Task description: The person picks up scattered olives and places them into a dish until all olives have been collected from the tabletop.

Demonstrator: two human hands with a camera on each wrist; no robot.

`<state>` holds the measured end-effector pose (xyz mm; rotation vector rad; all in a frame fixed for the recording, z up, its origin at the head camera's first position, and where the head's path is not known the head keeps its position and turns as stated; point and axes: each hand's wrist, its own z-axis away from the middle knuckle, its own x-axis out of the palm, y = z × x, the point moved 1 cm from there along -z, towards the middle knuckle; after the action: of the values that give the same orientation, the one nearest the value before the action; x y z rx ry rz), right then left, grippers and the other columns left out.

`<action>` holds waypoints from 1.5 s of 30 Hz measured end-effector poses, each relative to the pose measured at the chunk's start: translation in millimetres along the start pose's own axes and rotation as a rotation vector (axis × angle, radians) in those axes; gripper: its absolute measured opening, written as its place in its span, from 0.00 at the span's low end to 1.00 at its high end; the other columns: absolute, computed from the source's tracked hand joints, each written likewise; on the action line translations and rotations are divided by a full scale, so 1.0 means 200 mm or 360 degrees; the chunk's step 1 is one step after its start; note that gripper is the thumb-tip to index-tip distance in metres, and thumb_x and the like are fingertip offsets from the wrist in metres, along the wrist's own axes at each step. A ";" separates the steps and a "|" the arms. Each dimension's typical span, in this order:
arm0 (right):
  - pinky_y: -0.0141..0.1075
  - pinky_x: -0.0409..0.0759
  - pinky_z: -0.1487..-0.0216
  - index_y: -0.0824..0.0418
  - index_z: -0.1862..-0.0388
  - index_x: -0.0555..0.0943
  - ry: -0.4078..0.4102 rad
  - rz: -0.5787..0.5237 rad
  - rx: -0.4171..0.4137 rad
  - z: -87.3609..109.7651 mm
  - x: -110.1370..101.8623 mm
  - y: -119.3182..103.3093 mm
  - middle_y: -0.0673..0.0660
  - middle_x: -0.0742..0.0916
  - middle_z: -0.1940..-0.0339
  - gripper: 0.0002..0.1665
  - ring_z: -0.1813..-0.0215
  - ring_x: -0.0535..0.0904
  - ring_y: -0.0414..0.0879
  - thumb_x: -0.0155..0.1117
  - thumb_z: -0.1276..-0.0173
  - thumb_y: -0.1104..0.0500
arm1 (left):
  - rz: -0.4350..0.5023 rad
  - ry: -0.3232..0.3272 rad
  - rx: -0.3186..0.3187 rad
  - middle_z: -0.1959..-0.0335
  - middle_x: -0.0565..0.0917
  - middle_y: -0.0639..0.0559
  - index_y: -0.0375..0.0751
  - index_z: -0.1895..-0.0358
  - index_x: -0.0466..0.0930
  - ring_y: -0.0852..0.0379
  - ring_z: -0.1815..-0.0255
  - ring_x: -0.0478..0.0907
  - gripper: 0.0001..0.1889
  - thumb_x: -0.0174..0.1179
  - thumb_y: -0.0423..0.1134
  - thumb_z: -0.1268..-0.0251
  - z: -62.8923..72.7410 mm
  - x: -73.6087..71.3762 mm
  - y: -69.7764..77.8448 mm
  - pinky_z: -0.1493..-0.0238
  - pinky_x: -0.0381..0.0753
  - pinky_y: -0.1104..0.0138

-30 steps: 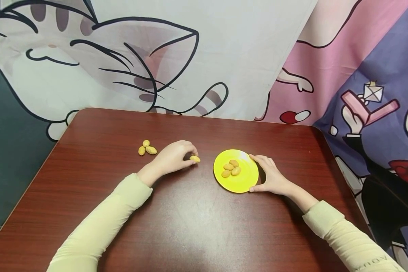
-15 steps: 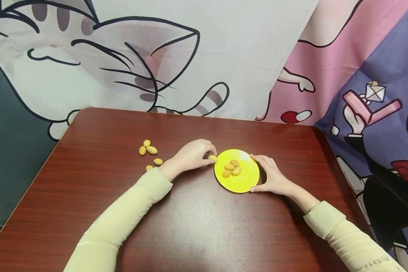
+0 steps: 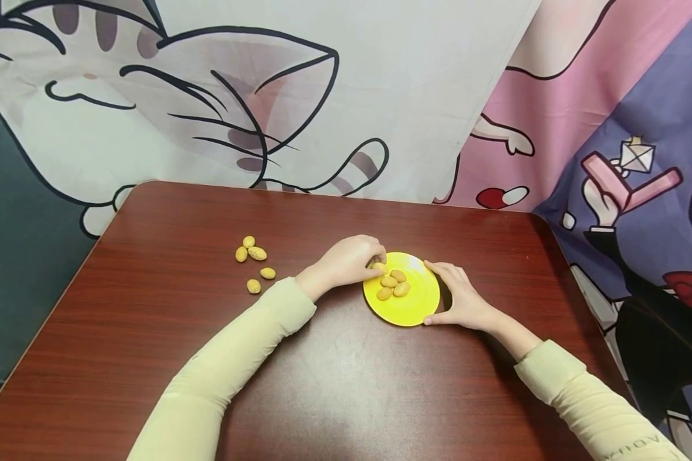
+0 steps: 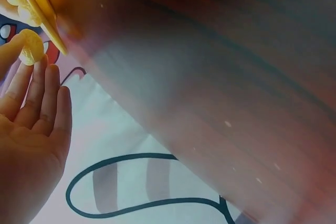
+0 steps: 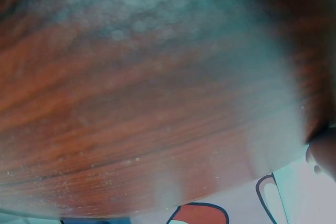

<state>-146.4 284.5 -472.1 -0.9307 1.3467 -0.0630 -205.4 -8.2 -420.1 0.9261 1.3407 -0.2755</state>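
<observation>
In the head view my left hand [image 3: 353,261] is over the left edge of a round yellow plate [image 3: 422,296]. Thumb and fingertips pinch a small yellow oval piece [image 4: 32,48], which looks wrinkled in the left wrist view. Several similar yellow ovals [image 3: 402,289] lie in a cluster on the plate, close to the held one. From the right side, my right hand [image 3: 461,298] holds the plate's rim between thumb and fingers. The right wrist view shows mostly tabletop and hides what that hand grips.
More loose yellow ovals [image 3: 257,254] lie on the left part of the brown wooden table [image 3: 323,384], two of them [image 3: 254,286] beside the left forearm. A curtain [image 3: 415,96] with cartoon prints hangs behind the table's far edge.
My left hand has moved right with the pinched yellow oval, from the bare table to over the plate's left edge. The right hand and the plate have stayed in place.
</observation>
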 end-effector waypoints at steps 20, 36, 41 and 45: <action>0.61 0.61 0.32 0.68 0.18 0.61 0.0006 -0.0013 -0.0002 0.00 -0.01 -0.01 0.69 0.72 0.27 0.71 0.27 0.62 0.66 0.91 0.56 0.51 | -0.0118 -0.0058 -0.0031 0.59 0.86 0.51 0.44 0.58 0.89 0.51 0.54 0.80 0.04 0.70 0.39 0.30 -0.07 0.05 0.02 0.45 0.83 0.59; 0.61 0.60 0.31 0.67 0.17 0.61 0.0008 -0.0005 -0.0008 0.00 0.00 0.00 0.69 0.72 0.26 0.72 0.26 0.62 0.66 0.92 0.57 0.51 | -0.0061 -0.0057 0.0001 0.56 0.88 0.50 0.43 0.56 0.89 0.51 0.52 0.82 0.05 0.71 0.38 0.30 -0.05 0.05 0.02 0.42 0.83 0.59; 0.63 0.61 0.30 0.66 0.17 0.61 -0.0007 -0.0009 0.0020 0.00 0.00 0.00 0.68 0.72 0.26 0.72 0.25 0.61 0.65 0.91 0.56 0.50 | -0.0003 -0.0034 -0.0028 0.54 0.88 0.49 0.43 0.53 0.90 0.51 0.50 0.83 0.07 0.71 0.39 0.30 -0.03 0.03 0.02 0.40 0.83 0.60; 0.64 0.61 0.30 0.66 0.16 0.60 -0.0017 -0.0004 0.0034 0.00 0.00 -0.01 0.68 0.72 0.25 0.72 0.25 0.61 0.65 0.91 0.56 0.49 | 0.0016 -0.0033 -0.0057 0.52 0.89 0.49 0.42 0.51 0.90 0.51 0.48 0.83 0.08 0.69 0.38 0.29 0.00 0.01 0.00 0.38 0.82 0.59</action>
<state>-146.4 283.4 -471.3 -0.9136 1.3325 -0.0738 -203.9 -8.0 -421.0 0.8977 1.3178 -0.2519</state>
